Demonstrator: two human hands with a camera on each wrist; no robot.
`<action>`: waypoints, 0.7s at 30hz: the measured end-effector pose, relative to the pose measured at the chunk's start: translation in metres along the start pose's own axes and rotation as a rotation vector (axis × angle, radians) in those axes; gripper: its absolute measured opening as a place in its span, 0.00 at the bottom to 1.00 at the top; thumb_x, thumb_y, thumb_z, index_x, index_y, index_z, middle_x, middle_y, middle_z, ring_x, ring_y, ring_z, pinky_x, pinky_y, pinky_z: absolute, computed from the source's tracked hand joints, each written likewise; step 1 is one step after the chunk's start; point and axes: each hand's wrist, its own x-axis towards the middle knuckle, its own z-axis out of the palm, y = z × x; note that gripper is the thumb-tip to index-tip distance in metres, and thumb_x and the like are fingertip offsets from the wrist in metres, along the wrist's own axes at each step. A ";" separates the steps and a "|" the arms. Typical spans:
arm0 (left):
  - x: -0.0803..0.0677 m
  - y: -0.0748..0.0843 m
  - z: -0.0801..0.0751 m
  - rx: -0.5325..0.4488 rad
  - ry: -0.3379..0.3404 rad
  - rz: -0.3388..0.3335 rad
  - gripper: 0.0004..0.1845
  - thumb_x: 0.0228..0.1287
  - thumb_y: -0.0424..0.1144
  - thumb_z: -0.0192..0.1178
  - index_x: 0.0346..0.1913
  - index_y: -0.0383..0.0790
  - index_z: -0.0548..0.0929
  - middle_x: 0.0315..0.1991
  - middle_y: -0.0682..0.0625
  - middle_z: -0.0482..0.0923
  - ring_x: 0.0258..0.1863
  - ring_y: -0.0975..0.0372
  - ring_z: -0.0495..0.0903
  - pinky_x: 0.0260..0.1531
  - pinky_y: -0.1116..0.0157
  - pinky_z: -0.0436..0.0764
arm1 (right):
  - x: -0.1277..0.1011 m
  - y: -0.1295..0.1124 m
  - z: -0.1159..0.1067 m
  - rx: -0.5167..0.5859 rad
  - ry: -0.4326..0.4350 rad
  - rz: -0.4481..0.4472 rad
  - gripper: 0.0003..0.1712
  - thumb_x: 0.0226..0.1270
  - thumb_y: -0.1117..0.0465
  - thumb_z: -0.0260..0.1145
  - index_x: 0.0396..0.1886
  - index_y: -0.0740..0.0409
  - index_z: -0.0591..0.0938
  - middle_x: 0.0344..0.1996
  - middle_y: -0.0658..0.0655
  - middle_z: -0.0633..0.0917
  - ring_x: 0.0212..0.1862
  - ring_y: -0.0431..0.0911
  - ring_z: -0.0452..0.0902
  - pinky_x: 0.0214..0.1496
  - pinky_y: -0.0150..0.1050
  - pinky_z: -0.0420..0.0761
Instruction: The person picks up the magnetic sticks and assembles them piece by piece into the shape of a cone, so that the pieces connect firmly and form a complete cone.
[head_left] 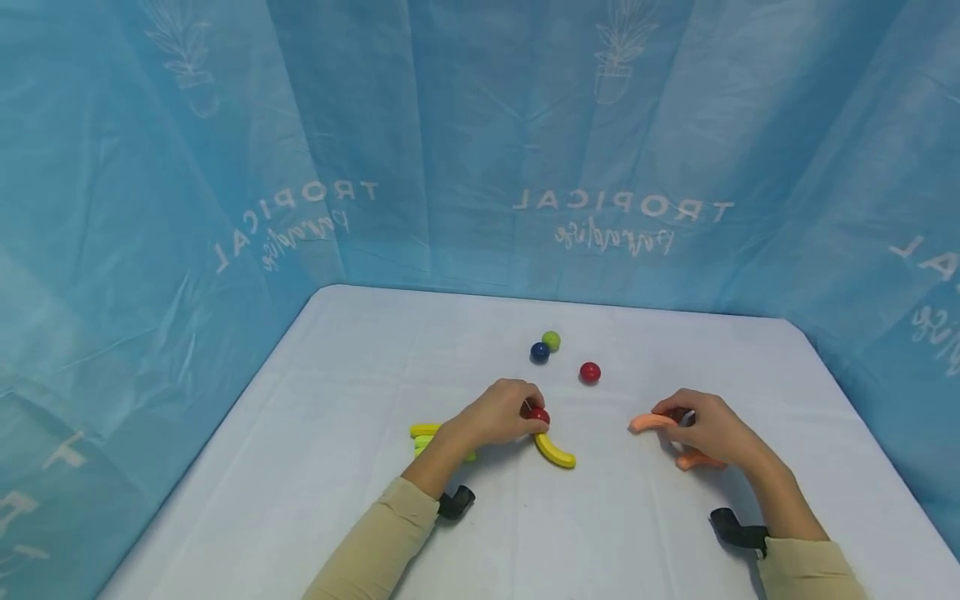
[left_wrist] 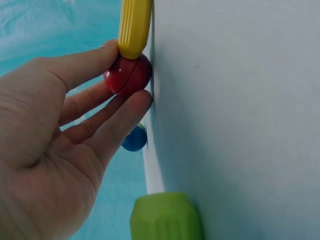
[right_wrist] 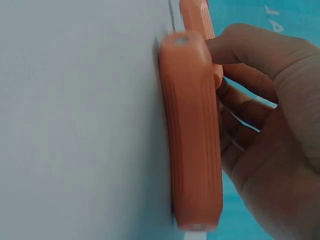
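My left hand [head_left: 493, 413] pinches a shiny red ball [head_left: 539, 414] between thumb and fingers, low at the table. Against that ball lies one end of a curved yellow stick [head_left: 557, 452]; the left wrist view shows the ribbed yellow stick [left_wrist: 134, 27] touching the red ball [left_wrist: 129, 76]. My right hand [head_left: 708, 427] pinches a curved orange stick [head_left: 651, 422] by its near end. Beneath that hand, a second orange stick [head_left: 697, 460] lies on the table, large in the right wrist view, where the ribbed orange stick [right_wrist: 192, 130] partly covers the held one.
Farther back on the white table [head_left: 375, 350] sit a blue ball [head_left: 539, 352], a green ball [head_left: 552, 340] and another red ball [head_left: 590, 372]. Yellow and green sticks [head_left: 424, 431] lie partly hidden behind the left forearm. Blue printed curtains [head_left: 480, 150] stand around the table.
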 end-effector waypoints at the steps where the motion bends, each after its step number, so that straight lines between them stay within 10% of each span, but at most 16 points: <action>1: 0.000 0.000 0.000 -0.001 -0.001 -0.002 0.16 0.57 0.49 0.70 0.45 0.48 0.82 0.34 0.60 0.75 0.36 0.66 0.72 0.36 0.73 0.75 | 0.001 -0.001 0.002 0.001 -0.001 -0.010 0.14 0.59 0.56 0.72 0.45 0.50 0.85 0.35 0.45 0.81 0.38 0.44 0.74 0.40 0.42 0.76; 21: -0.001 0.000 0.000 -0.012 0.009 -0.009 0.15 0.56 0.49 0.70 0.45 0.50 0.82 0.35 0.60 0.75 0.37 0.65 0.72 0.36 0.72 0.75 | 0.025 -0.028 0.016 0.012 -0.011 -0.024 0.13 0.58 0.57 0.72 0.44 0.50 0.86 0.35 0.46 0.81 0.37 0.46 0.74 0.36 0.39 0.77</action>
